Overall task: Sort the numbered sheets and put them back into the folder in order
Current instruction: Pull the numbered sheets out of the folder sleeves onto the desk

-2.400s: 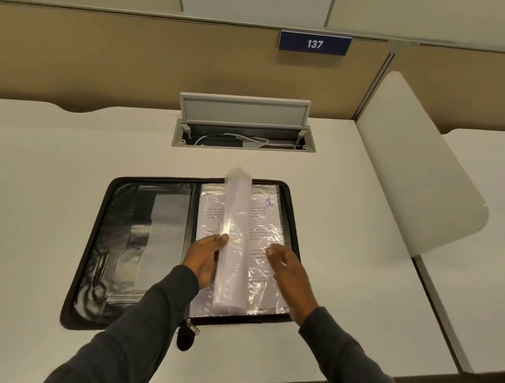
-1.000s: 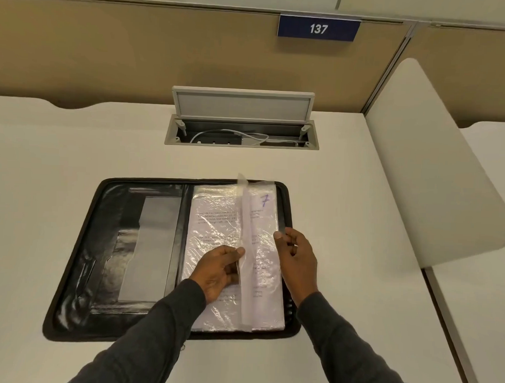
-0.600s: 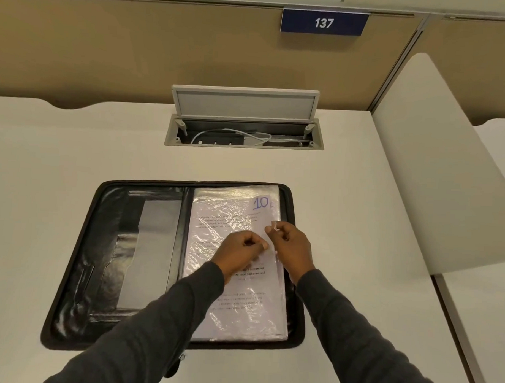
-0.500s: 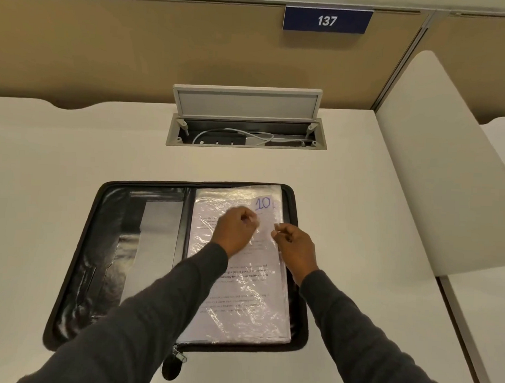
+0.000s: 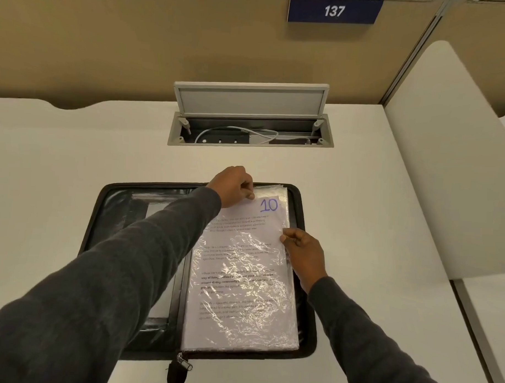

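A black zip folder (image 5: pixel 107 215) lies open on the white desk. Its right half holds a stack of clear plastic sleeves with printed sheets. The top sheet (image 5: pixel 242 277) bears a handwritten blue "10" at its upper right corner. My left hand (image 5: pixel 234 188) reaches over the folder's top edge and pinches the top edge of that sheet, just left of the number. My right hand (image 5: pixel 301 247) pinches the right edge of the top sleeve about a third of the way down. The sheets underneath are hidden.
An open cable hatch (image 5: pixel 250 128) with a raised lid sits in the desk behind the folder. A white divider panel (image 5: pixel 446 169) stands to the right. A beige partition wall with a blue sign "137" (image 5: pixel 335 11) closes the back. The folder's zip pull (image 5: pixel 179 369) hangs over the near side.
The sleeves were leafed through until the sheet marked 10 lay on top. My left hand then moved up from mid-page to its top edge; my right hand stayed at the right edge.
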{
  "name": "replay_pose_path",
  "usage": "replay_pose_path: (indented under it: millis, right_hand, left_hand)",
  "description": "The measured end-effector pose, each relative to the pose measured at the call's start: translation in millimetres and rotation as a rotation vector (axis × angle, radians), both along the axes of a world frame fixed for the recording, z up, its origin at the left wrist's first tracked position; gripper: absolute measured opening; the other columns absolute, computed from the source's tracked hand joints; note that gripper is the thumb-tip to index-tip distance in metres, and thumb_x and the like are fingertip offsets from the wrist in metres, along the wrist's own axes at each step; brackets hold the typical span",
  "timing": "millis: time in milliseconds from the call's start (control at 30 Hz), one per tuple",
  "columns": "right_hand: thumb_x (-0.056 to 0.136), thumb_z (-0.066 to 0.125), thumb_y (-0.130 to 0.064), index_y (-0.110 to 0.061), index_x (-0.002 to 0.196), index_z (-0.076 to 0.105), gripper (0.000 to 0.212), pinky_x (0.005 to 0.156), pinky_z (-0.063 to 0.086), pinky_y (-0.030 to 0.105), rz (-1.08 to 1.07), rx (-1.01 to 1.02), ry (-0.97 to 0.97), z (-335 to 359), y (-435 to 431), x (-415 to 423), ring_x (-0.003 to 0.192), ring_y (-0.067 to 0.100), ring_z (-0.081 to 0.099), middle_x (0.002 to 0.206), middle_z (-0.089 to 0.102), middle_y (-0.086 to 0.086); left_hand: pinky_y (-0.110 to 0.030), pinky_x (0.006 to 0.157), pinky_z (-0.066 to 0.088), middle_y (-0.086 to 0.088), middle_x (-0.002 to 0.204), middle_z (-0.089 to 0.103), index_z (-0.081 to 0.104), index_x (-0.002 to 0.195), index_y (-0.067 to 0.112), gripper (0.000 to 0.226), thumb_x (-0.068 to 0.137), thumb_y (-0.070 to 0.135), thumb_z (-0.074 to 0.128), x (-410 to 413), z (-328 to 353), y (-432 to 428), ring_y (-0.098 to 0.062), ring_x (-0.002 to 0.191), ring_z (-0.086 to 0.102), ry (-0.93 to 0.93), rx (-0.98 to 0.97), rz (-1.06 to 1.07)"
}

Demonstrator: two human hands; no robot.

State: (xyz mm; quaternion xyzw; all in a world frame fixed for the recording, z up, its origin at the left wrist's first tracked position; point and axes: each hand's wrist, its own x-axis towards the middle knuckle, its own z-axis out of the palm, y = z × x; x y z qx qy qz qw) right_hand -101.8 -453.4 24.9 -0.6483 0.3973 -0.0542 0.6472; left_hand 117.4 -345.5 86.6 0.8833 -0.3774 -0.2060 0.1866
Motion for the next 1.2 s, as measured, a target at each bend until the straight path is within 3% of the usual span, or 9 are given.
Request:
replay_pose_path:
  millis: [167,367,533,633,733,933,1133,1200]
  right_hand:
    - [0.095,0.067,-0.020,-0.023,0.098,0.075,0.009,0.088,0.060,0.037,-0.010,0.001,0.000,0,1,1,0.090,0.018,0.073,0.098,0.076,-0.003]
    - [0.097,0.065,-0.023,-0.023,0.101,0.075,0.011,0.085,0.061,0.032,-0.001,-0.003,-0.008,0,2,-1,0.091,0.017,0.073,0.099,0.076,-0.005]
    - [0.098,0.064,-0.021,-0.021,0.106,0.074,0.013,0.083,0.059,0.025,-0.004,-0.011,-0.033,3,5,-1,0.092,0.015,0.072,0.104,0.075,-0.004]
    - [0.098,0.064,-0.021,-0.020,0.106,0.074,0.013,0.082,0.058,0.025,-0.007,-0.015,-0.039,4,6,-2,0.092,0.015,0.071,0.103,0.075,-0.005]
    - [0.097,0.066,-0.020,-0.021,0.103,0.075,0.012,0.077,0.058,0.022,-0.032,0.025,-0.053,4,6,-3,0.090,0.015,0.073,0.099,0.076,-0.005]
    - [0.096,0.066,-0.021,-0.024,0.099,0.075,0.010,0.083,0.061,0.033,-0.037,0.034,-0.054,3,7,-2,0.089,0.017,0.074,0.096,0.077,-0.005]
    - [0.096,0.066,-0.023,-0.024,0.101,0.075,0.010,0.086,0.062,0.038,-0.045,0.046,-0.056,3,7,-4,0.091,0.018,0.074,0.099,0.077,-0.005]
    - [0.096,0.066,-0.022,-0.024,0.101,0.075,0.011,0.087,0.061,0.039,-0.047,0.049,-0.056,3,6,-5,0.092,0.019,0.073,0.100,0.076,-0.004]
  left_hand:
    - [-0.030,0.083,0.047,0.005,0.090,0.065,0.074,0.093,0.018,0.009,0.091,0.019,0.065,4,0,4,-0.016,0.087,0.059,0.102,-0.046,0.003]
    - [-0.027,0.075,0.047,0.006,0.082,0.071,0.060,0.087,0.018,0.008,0.095,0.019,0.060,4,5,5,-0.006,0.080,0.064,0.218,-0.119,0.039]
    - [-0.025,0.073,0.046,0.006,0.087,0.068,0.058,0.091,0.008,0.014,0.098,0.020,0.053,5,9,5,-0.010,0.086,0.062,0.298,-0.110,0.045]
    - [-0.034,0.081,0.047,-0.003,0.099,0.062,0.063,0.095,0.010,0.020,0.096,0.029,0.058,8,11,4,-0.019,0.090,0.057,0.239,-0.044,-0.032]
    - [-0.034,0.083,0.048,-0.004,0.100,0.061,0.069,0.095,0.012,0.017,0.091,0.028,0.065,7,16,3,-0.021,0.091,0.057,0.235,0.017,-0.093]
    - [-0.029,0.080,0.048,0.005,0.090,0.066,0.072,0.092,0.015,0.010,0.091,0.023,0.066,7,15,-2,-0.011,0.084,0.059,0.256,0.005,-0.077]
    - [-0.033,0.081,0.048,0.002,0.089,0.070,0.074,0.085,0.015,0.017,0.092,0.027,0.064,9,17,-2,-0.017,0.086,0.062,0.337,0.034,-0.069]
    - [-0.036,0.089,0.047,0.003,0.094,0.072,0.076,0.082,0.020,0.021,0.091,0.032,0.063,11,17,-1,-0.018,0.093,0.062,0.362,0.099,-0.084]
